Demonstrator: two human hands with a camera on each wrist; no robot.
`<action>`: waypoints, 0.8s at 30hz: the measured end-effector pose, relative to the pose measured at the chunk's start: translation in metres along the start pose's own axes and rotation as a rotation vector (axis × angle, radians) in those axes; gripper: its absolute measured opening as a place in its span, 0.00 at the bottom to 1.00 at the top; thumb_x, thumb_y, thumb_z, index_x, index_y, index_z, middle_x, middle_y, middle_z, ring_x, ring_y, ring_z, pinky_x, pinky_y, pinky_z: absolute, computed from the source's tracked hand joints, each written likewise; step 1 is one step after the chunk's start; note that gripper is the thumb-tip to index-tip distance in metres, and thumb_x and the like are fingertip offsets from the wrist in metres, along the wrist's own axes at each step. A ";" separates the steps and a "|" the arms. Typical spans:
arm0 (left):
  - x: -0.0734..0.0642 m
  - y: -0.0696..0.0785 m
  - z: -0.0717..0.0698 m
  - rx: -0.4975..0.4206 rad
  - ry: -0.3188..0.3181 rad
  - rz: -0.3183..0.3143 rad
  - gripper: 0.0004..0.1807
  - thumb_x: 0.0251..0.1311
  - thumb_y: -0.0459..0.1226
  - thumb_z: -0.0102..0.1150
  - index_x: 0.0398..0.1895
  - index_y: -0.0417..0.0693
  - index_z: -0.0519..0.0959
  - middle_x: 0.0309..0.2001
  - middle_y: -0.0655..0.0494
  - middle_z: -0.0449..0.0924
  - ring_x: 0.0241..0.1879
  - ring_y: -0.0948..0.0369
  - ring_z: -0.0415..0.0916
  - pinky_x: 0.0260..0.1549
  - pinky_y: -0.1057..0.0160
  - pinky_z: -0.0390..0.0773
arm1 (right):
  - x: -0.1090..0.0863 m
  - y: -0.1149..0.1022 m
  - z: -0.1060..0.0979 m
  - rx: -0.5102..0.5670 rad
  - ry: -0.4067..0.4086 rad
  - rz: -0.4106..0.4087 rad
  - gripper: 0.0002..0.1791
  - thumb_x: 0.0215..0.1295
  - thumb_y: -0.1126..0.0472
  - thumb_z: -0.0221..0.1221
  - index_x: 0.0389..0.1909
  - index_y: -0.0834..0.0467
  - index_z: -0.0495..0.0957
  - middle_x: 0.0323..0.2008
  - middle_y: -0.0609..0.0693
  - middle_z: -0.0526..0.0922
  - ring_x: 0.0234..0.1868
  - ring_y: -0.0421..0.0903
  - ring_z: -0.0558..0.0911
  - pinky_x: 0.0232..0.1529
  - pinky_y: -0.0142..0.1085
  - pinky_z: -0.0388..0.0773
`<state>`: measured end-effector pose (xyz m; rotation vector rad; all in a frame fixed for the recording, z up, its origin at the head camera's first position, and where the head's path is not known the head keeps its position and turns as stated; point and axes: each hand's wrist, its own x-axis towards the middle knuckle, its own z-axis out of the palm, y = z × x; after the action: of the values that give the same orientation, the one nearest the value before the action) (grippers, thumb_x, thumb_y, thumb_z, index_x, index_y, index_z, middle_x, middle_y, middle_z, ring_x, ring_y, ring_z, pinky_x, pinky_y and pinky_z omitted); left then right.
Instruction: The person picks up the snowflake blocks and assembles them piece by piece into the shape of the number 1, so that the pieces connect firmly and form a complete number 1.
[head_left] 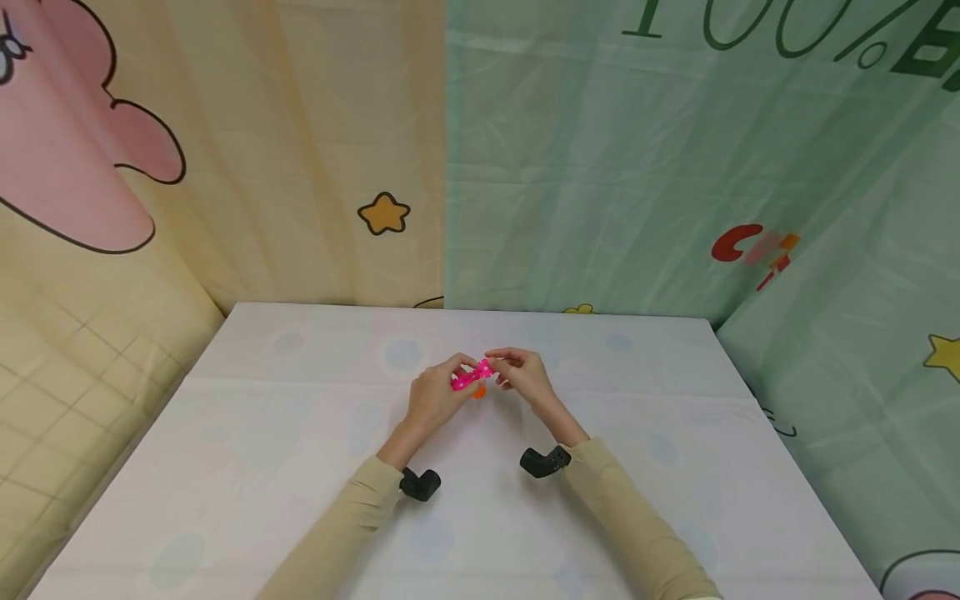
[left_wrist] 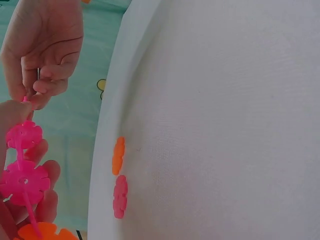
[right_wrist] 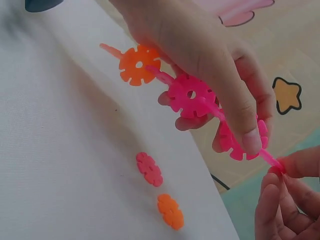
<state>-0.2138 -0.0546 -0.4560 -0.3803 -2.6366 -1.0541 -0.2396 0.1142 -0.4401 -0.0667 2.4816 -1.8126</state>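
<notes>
My left hand (head_left: 437, 392) holds a chain of slotted plastic flower discs (head_left: 471, 379), its thumb lying over a pink disc (right_wrist: 227, 142). Further along the chain, another pink disc (right_wrist: 182, 102) and an orange disc (right_wrist: 129, 75) face the right wrist view, with discs seen edge-on slotted between them. Thumb and fingertips of my right hand (head_left: 522, 377) pinch the edge-on pink disc (right_wrist: 270, 159) at the chain's far end, mostly covering it. The left wrist view shows this right hand (left_wrist: 47, 45) at its upper left.
Two loose discs, one orange (left_wrist: 118, 156) and one pink (left_wrist: 120, 197), lie on the white-covered table (head_left: 247, 450) close to the hands. Black wrist cameras (head_left: 420, 485) sit by both cuffs. Printed curtains (head_left: 570, 167) hang behind the table and at its sides.
</notes>
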 end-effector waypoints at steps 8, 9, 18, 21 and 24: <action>0.001 -0.003 0.000 -0.018 0.036 -0.023 0.16 0.54 0.47 0.68 0.44 0.54 0.81 0.29 0.54 0.83 0.20 0.64 0.68 0.21 0.69 0.70 | 0.005 0.001 0.000 0.025 -0.022 -0.027 0.17 0.67 0.53 0.58 0.48 0.62 0.81 0.36 0.56 0.84 0.24 0.40 0.78 0.28 0.28 0.78; 0.001 -0.003 0.000 -0.023 0.038 -0.027 0.16 0.54 0.47 0.68 0.44 0.54 0.81 0.30 0.54 0.83 0.20 0.64 0.69 0.21 0.69 0.70 | 0.006 0.002 -0.001 0.028 -0.024 -0.035 0.18 0.68 0.53 0.57 0.48 0.62 0.81 0.38 0.58 0.84 0.24 0.40 0.79 0.29 0.28 0.78; 0.002 -0.006 -0.006 -0.029 0.076 -0.027 0.15 0.54 0.47 0.68 0.43 0.52 0.80 0.31 0.52 0.84 0.18 0.65 0.69 0.19 0.69 0.68 | 0.012 0.011 0.002 -0.052 -0.047 -0.026 0.16 0.69 0.56 0.56 0.50 0.60 0.79 0.40 0.60 0.83 0.27 0.49 0.81 0.26 0.29 0.77; 0.002 -0.006 -0.008 -0.037 0.061 -0.047 0.15 0.56 0.47 0.66 0.44 0.52 0.80 0.32 0.51 0.84 0.19 0.64 0.68 0.19 0.70 0.68 | 0.011 0.015 0.005 -0.132 -0.084 -0.030 0.14 0.66 0.60 0.58 0.50 0.60 0.79 0.38 0.58 0.82 0.26 0.47 0.80 0.24 0.29 0.76; 0.003 -0.005 -0.010 -0.088 0.005 -0.097 0.15 0.58 0.47 0.64 0.45 0.52 0.79 0.33 0.50 0.83 0.18 0.64 0.69 0.19 0.68 0.68 | 0.011 0.016 0.007 -0.200 -0.114 -0.054 0.14 0.63 0.63 0.60 0.49 0.61 0.80 0.38 0.58 0.82 0.23 0.44 0.78 0.22 0.29 0.75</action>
<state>-0.2161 -0.0648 -0.4509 -0.2696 -2.6345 -1.2021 -0.2496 0.1119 -0.4578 -0.2426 2.5936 -1.5260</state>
